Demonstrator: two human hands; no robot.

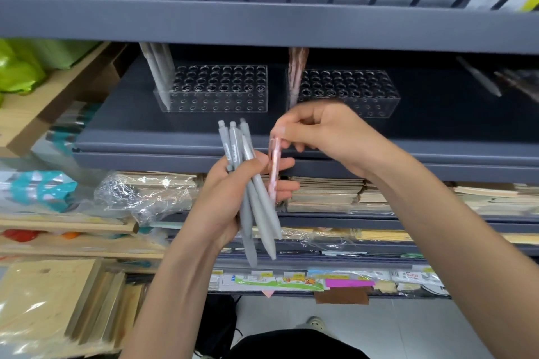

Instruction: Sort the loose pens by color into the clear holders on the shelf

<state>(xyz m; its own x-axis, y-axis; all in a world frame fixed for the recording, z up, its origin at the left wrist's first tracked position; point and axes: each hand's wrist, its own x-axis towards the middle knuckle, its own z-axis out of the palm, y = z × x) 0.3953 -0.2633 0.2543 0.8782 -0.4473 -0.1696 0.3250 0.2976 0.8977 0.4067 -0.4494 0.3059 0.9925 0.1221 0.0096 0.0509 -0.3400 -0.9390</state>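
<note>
L hand [233,183]: gripping bunch of grey pens [256,198], tips down
R hand [318,131]: pinching pink pen [274,166] at top end, beside the bunch
L holder [215,89]: grey pens at left end
R holder [350,90]: pink pens at left end
both on shelf [175,137], above hands

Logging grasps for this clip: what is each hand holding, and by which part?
The left hand grips a bunch of grey pens around their middles; the right hand pinches a pink pen near its top end.
</note>
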